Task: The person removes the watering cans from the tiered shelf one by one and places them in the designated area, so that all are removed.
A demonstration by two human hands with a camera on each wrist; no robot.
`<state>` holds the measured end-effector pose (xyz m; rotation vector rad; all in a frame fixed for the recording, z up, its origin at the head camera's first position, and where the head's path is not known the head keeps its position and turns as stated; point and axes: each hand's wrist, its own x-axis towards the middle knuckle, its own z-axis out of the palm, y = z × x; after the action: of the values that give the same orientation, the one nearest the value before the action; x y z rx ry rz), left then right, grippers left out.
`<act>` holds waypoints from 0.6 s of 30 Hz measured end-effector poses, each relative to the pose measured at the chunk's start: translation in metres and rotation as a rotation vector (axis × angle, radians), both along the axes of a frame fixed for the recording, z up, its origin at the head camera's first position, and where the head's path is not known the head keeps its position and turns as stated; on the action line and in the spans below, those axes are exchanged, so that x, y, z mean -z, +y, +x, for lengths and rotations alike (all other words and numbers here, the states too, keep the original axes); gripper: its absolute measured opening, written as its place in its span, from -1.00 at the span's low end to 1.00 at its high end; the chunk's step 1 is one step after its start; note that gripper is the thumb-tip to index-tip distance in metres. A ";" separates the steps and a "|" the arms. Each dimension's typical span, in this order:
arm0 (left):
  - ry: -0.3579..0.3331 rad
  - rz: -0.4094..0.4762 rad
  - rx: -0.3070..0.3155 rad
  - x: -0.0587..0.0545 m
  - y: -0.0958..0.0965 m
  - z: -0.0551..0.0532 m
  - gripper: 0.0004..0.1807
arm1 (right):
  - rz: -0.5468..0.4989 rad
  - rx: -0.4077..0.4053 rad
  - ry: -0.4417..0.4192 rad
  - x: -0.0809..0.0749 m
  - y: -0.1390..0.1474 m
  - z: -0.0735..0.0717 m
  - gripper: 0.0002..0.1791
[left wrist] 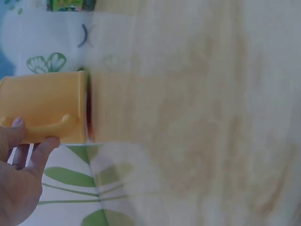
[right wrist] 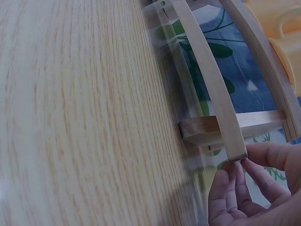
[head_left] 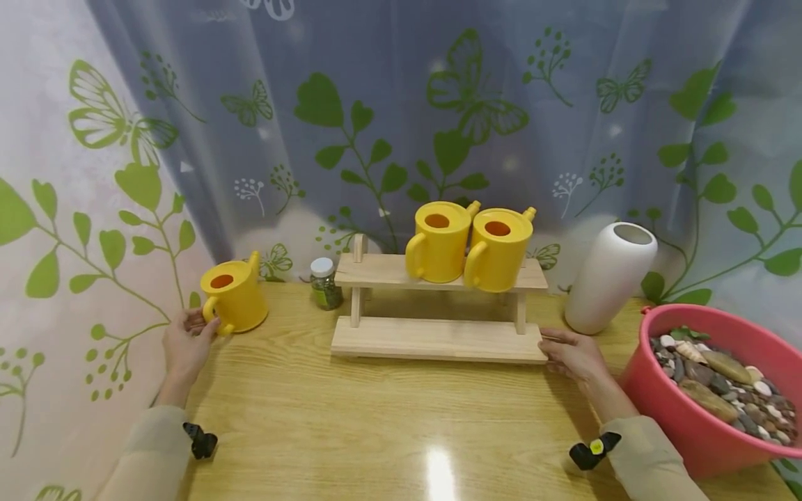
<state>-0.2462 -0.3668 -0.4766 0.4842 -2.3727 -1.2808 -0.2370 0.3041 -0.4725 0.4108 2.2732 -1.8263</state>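
Note:
My left hand (head_left: 189, 345) grips the handle of a yellow watering can (head_left: 243, 300) at the far left of the table. In the left wrist view, the thumb and fingers (left wrist: 43, 153) close around that handle, with the can upright by the curtain. A two-tier wooden shelf (head_left: 432, 339) stands at the centre back. Two matching yellow watering cans (head_left: 441, 240) sit side by side on its upper board, spouts pointing to the back right. With thumb above and fingers below, my right hand (head_left: 576, 356) pinches the right end of the lower board (right wrist: 230, 134).
A small jar (head_left: 326, 287) with a white lid stands left of the shelf. To the right are a white vase (head_left: 609, 278) and a pink bucket (head_left: 658, 390) holding pebbles. A leaf-patterned curtain (head_left: 388, 83) hangs behind the wooden table (head_left: 351, 431).

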 end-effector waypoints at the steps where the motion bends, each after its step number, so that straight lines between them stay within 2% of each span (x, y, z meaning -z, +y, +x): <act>1: -0.003 0.004 0.002 0.002 -0.002 -0.001 -0.53 | 0.004 0.000 0.001 0.000 0.000 0.000 -0.34; 4: -0.010 0.021 -0.005 0.005 -0.004 -0.003 -0.49 | 0.001 -0.005 0.006 0.000 0.000 0.000 -0.34; 7: 0.020 0.050 -0.032 -0.002 0.001 -0.003 -0.41 | -0.009 -0.011 0.016 -0.001 0.000 0.000 -0.35; 10: 0.159 0.052 -0.067 -0.019 0.018 -0.005 -0.40 | -0.017 -0.014 0.029 -0.002 0.001 0.000 -0.36; 12: 0.268 0.037 -0.065 -0.033 0.035 -0.007 -0.44 | -0.020 -0.015 0.035 -0.002 0.002 0.000 -0.37; 15: 0.386 0.032 -0.007 -0.053 0.063 -0.012 -0.49 | -0.023 -0.012 0.035 -0.001 0.002 0.001 -0.37; 18: 0.407 0.088 0.095 -0.068 0.095 -0.017 -0.51 | -0.019 -0.021 0.030 0.001 0.002 0.002 -0.36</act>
<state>-0.2634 -0.2723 -0.4086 0.1187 -2.0259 -1.3789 -0.2354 0.3056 -0.4736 0.3568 2.2690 -1.8549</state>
